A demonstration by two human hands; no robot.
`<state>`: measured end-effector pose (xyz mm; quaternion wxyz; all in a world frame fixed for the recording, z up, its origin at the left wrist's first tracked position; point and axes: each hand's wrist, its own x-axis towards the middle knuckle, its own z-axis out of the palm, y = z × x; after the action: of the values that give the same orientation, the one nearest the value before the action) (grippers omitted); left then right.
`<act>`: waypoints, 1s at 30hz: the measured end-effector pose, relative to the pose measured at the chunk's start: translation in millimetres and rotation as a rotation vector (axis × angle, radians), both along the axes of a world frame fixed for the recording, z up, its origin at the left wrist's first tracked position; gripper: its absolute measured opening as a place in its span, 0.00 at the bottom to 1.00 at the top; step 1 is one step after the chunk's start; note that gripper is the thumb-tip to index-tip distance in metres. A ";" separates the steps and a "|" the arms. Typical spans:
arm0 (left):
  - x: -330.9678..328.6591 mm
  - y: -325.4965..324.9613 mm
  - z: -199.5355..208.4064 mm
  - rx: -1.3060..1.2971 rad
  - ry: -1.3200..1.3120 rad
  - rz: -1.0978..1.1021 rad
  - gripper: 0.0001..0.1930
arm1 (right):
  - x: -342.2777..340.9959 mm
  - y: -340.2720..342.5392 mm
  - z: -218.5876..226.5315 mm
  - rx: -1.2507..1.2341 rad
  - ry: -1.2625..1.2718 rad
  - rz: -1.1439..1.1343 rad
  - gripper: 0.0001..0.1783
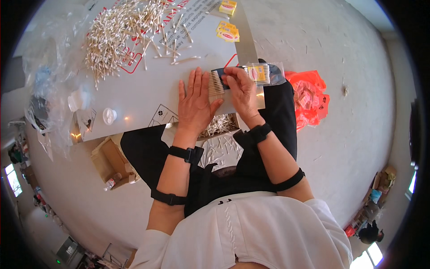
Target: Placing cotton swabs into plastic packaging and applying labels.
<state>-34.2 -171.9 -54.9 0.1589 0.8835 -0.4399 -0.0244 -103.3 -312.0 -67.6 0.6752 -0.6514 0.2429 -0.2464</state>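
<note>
My left hand lies flat on the metal-topped table, fingers stretched out and thumb spread. Against its index-finger side is a neat row of cotton swabs, laid parallel. My right hand bends its fingers and thumb together over a dark flat piece beside that row; whatever is between the fingertips is hidden. Just right of those fingers, at the table's edge, sits a clear plastic pack with swabs and a yellow card in it.
A big heap of loose swabs covers the far left. Yellow cards lie at the far edge. Plastic bags and a white round cap are left. Below are a box of swabs, a carton and a red bag.
</note>
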 end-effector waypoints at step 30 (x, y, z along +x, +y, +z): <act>0.2 0.0 -5.6 0.011 -0.037 -0.002 0.45 | -22.5 1.8 15.1 -0.696 0.187 0.094 0.02</act>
<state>-34.0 -171.8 -60.4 0.1460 0.8841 -0.4437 -0.0104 -125.8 -310.2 -52.5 0.3986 -0.8724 0.1750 -0.2221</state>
